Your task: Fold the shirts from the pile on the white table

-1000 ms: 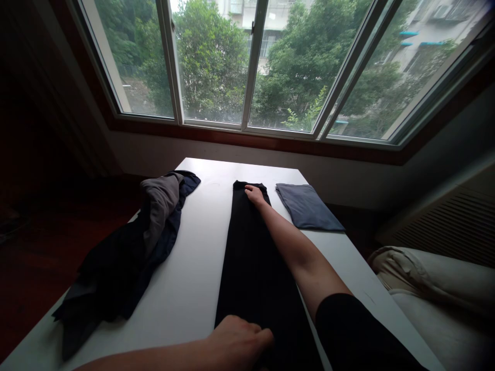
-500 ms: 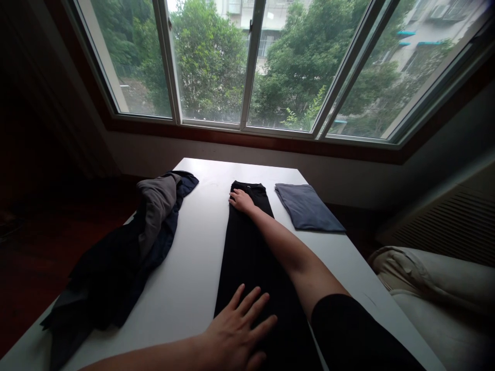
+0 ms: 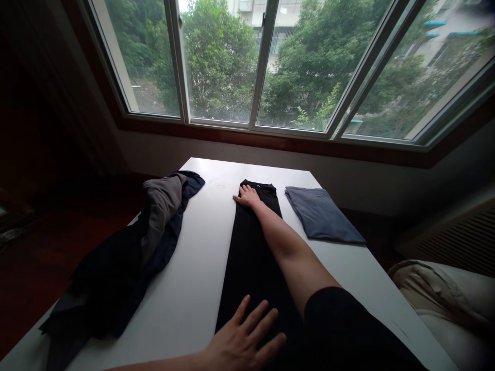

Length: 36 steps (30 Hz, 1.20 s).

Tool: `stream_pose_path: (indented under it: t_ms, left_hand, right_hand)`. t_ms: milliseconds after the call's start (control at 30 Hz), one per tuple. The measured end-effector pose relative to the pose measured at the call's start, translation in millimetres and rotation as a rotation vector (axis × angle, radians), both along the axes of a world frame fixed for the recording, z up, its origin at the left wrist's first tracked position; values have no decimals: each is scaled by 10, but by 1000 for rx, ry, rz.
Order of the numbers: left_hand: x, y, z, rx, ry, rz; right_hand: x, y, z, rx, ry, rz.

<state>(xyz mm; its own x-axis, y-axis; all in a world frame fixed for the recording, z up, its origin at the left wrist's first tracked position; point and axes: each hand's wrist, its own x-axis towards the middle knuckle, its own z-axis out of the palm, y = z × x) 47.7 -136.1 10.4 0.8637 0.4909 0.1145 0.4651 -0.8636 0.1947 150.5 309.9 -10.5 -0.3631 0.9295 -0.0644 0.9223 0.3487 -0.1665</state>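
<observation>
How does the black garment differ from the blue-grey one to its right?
The black garment runs long down the white table; the blue-grey garment is a compact folded piece. The left hand and right hand are over the black one, neither over the blue-grey one. Both lie flat.

One head-worn camera views the scene from above the near end of the white table, facing forward and down. The left hand is close to the lens; the right hand is farther off. The window fills the far side.
</observation>
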Motion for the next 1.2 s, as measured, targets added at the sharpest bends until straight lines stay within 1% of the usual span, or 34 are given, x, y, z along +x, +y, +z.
stream_pose_path:
  t_ms: [100,233,333,433,533,600,733,800,867,900,967,1100,1200]
  left_hand:
    - [37,-42,-60,91,10,-22]
    - [33,-25,-68,155,4,-29]
    - [18,-21,-63,187,3,-16]
    - [16,-40,-67,227,-5,-10]
    - [6,-54,-59,260,-28,-19]
    - [-14,-55,-28,231,-43,-27]
    - [-62,-68,68,30,-69,-27]
    - [-68,-90,101,-77,-79,-6]
    - [-55,-123,124,-157,-84,12]
    - [-44,-142,134,-186,-86,16]
    - [-20,-180,160,-228,-84,19]
    - [5,-242,209,-267,-73,35]
    - [-14,-286,236,-275,-63,17]
  right_hand:
    - [-14,99,-20,-4,-3,-5]
    - [-33,169,0,-10,-11,-14]
    - [-38,133,81,-25,-11,-5]
    - [-11,-4,196,-4,-12,55]
    - [104,-274,271,75,10,98]
    - [258,-550,266,111,51,120]
    - [701,-1313,143,190,133,211]
    - [905,-1708,69,197,140,276]
    - [1040,-2021,19,174,117,330]
    - [1075,-2133,7,160,100,346]
    - [1091,-2265,6,144,73,353]
    - [1086,-2334,57,154,104,308]
    - [1259,-2435,99,200,200,271]
